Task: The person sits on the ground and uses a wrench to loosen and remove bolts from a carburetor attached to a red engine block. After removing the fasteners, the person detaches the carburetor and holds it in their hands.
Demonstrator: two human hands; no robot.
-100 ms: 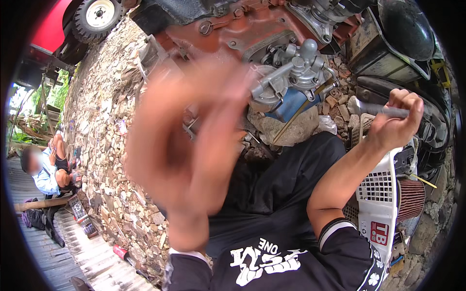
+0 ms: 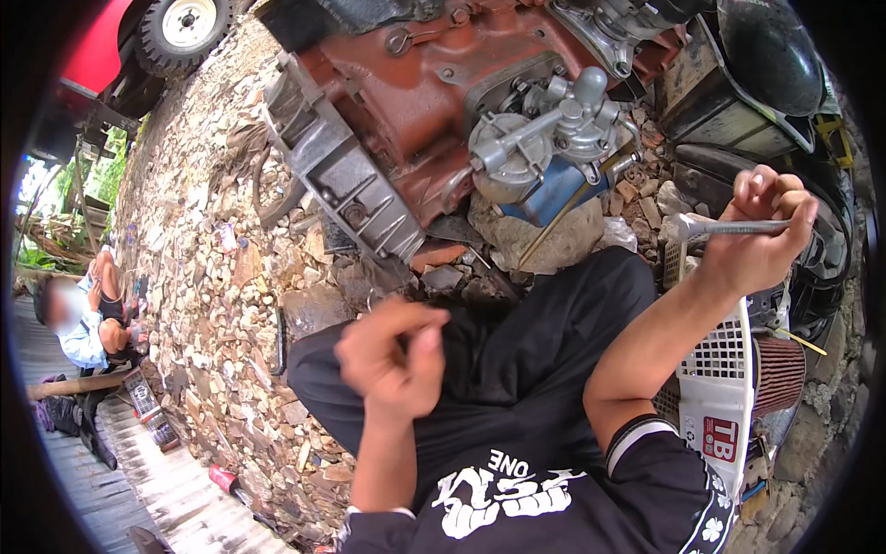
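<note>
A seated person (image 2: 78, 323) is far left on the rocky ground (image 2: 203, 268). The left hand (image 2: 392, 355) hangs loosely curled, fingers together and empty, over the lap. The right hand (image 2: 761, 235) has its fingers clamped on a metal tool (image 2: 729, 226), right of the engine (image 2: 443, 102).

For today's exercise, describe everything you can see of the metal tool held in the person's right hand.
The metal tool is a slim, silver-grey bar that looks like steel, lying roughly level. Its left end, wider and flattened, sticks out free of the grip. The right hand closes round its right part, fingers curled over it, so that end is hidden. It is held raised, near a white plastic basket. Nothing else touches it.
</note>
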